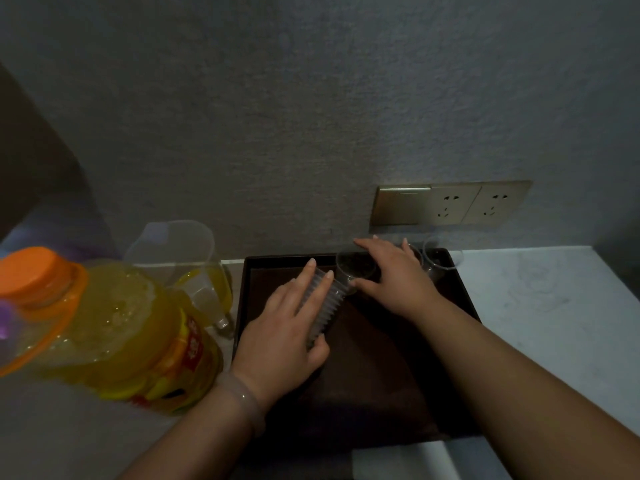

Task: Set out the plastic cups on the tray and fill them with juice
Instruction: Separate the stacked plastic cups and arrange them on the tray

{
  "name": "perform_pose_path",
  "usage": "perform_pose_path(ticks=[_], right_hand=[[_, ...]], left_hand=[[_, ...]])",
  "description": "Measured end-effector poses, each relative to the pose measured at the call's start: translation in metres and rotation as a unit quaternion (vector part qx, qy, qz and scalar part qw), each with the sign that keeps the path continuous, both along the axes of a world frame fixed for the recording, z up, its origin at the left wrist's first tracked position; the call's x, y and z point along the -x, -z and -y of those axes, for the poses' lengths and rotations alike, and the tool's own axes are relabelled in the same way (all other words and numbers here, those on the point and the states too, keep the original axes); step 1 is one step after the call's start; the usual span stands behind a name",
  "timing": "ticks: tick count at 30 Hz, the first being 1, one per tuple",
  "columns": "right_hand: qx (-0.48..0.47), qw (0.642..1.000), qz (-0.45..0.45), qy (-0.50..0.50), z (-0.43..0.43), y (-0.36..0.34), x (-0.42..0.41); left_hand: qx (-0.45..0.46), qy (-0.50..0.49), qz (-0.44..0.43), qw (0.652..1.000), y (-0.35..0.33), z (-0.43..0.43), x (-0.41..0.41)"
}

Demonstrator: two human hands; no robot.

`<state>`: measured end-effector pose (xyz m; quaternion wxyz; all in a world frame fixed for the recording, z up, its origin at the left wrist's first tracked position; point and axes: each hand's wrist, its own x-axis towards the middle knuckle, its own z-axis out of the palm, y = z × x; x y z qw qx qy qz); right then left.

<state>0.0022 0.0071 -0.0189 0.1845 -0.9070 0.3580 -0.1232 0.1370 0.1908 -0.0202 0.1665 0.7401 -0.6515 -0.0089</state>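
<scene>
A dark rectangular tray [363, 393] lies on the counter against the wall. My left hand [287, 327] grips a tilted stack of clear ribbed plastic cups [329, 304] above the tray. My right hand [391, 271] holds the top cup [353, 268] at the stack's open end, thumb under it and fingers over it. Two clear cups stand at the tray's back right: one [441, 259] in the corner, another [414, 252] partly hidden behind my right hand. A big bottle of orange juice [114, 327] with an orange cap stands at the left.
A clear pitcher [187, 268] with a little juice in it stands between the bottle and the tray. A brass socket plate [450, 202] is on the wall behind. White counter [540, 306] extends right of the tray.
</scene>
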Motion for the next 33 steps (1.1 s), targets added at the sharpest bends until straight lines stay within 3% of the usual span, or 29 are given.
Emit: perform_pose_path(ticks=[28,33], right_hand=[[-0.007,1.0,-0.002,0.007,0.007,-0.005,0.0],[0.001,0.995,0.059,0.08,0.009,-0.021,0.031]], left_hand=[[-0.013,0.004,0.0,1.0,0.0,0.006,-0.003],[-0.011,0.002,-0.007,1.0,0.003,0.007,-0.003]])
